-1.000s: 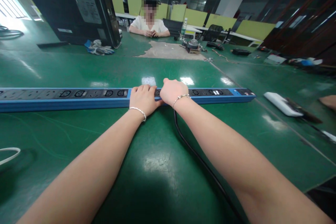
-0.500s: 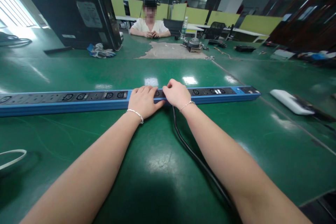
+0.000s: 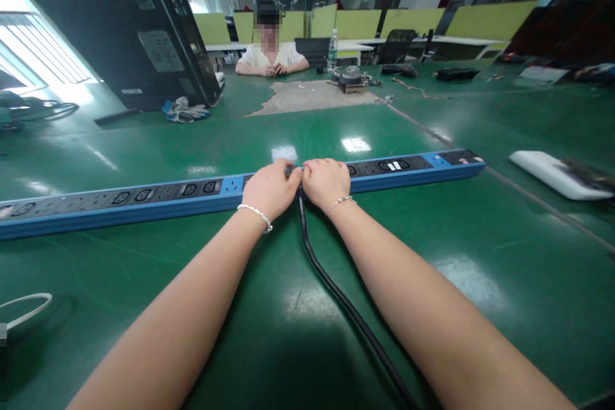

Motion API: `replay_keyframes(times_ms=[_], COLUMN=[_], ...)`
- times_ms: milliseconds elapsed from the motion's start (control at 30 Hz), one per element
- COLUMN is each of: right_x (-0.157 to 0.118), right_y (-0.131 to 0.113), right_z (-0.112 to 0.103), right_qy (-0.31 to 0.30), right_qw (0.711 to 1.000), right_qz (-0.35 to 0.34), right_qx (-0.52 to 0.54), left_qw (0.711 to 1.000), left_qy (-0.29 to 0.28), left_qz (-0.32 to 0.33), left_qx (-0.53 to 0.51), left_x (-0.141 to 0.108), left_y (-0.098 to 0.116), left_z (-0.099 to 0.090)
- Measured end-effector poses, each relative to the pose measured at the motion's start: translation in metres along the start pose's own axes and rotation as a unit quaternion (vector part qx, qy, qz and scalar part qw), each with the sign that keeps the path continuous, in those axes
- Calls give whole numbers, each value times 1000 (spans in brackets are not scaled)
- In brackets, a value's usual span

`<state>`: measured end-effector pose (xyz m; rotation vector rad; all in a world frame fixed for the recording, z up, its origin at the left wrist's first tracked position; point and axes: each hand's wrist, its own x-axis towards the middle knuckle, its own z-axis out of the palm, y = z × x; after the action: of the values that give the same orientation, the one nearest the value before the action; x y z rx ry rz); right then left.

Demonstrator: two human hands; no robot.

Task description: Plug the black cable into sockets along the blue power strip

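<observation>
A long blue and black power strip (image 3: 163, 208) lies across the green table, its row of sockets facing up. My left hand (image 3: 270, 186) is closed at the strip's middle, fingers bent over the far side and thumb against the end of a black power cord (image 3: 336, 291). Beside it, touching at the thumbs, my right hand (image 3: 327, 180) is closed too, with curled fingers. Between them they grip the cord's plug end, which is mostly hidden. From there the cord runs down toward me, under my right forearm.
A white device (image 3: 552, 173) lies at the right. A black computer case (image 3: 125, 51) and gloves (image 3: 185, 110) stand at the back left. Across the table sits a person (image 3: 271, 61) near a water bottle (image 3: 333, 48). A white cable loop (image 3: 29, 307) is at the left edge.
My left hand has moved from lying spread on the strip to closing in beside my right hand at the cord's end. The view has tilted slightly, and the strip slants more.
</observation>
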<state>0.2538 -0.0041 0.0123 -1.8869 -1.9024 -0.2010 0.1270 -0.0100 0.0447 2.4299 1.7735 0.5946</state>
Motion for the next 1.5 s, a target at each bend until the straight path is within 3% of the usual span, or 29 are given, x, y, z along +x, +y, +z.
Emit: replay_keyframes(times_ms=[200, 333, 567, 800, 1233, 1333, 1433, 1467, 1500], right_x=[-2, -3, -2, -1, -1, -1, 0, 0, 0], right_y=[3, 4, 2, 2, 0, 0, 1, 1, 2], right_z=[-1, -1, 3, 5, 4, 4, 6, 6, 7], right_qy=[6, 11, 30, 40, 45, 38, 40, 42, 44], right_qw=[1000, 1000, 1000, 999, 999, 999, 999, 999, 999], right_qz=[-14, -23, -5, 1, 15, 21, 13, 9, 6], right_qx=[-2, 0, 4, -5, 3, -2, -6, -5, -4], left_qw=[982, 975, 983, 981, 981, 984, 985, 984, 982], left_qy=[-100, -134, -101, -108, -77, -72, -15, 19, 16], left_qz=[-62, -65, -100, -59, -63, -65, -71, -45, -27], left_qx=[146, 167, 117, 150, 169, 146, 155, 170, 188], left_x=[20, 23, 22, 24, 13, 10, 21, 28, 34], left_y=[43, 51, 39, 38, 37, 45, 55, 56, 55], left_z=[-9, -12, -8, -10, -7, -19, -51, -64, -76])
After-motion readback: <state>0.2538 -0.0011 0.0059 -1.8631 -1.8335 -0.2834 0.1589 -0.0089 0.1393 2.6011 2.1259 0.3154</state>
